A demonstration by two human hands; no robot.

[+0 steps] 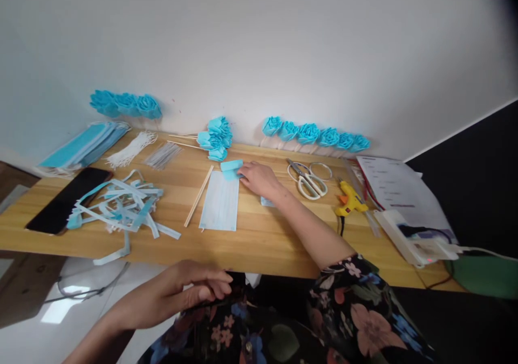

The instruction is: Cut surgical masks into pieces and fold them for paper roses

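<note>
My right hand point(259, 179) reaches across the wooden table point(263, 234) and its fingers pinch a small folded blue piece of mask fabric point(232, 168). This piece lies at the top edge of a flat blue mask sheet point(220, 201). A thin wooden stick point(199, 195) lies just left of the sheet. My left hand point(194, 288) hovers below the table's front edge, over my lap, with its fingers curled loosely together; nothing shows in them.
Blue fabric roses line the wall at left point(125, 105), centre point(216, 137) and right point(315, 134). A mask stack point(81, 145), white ear loops point(131, 149), cut strips point(121, 207) and a phone point(68, 197) lie left. Scissors point(309, 179), glue gun point(350, 201) and papers point(394, 188) lie right.
</note>
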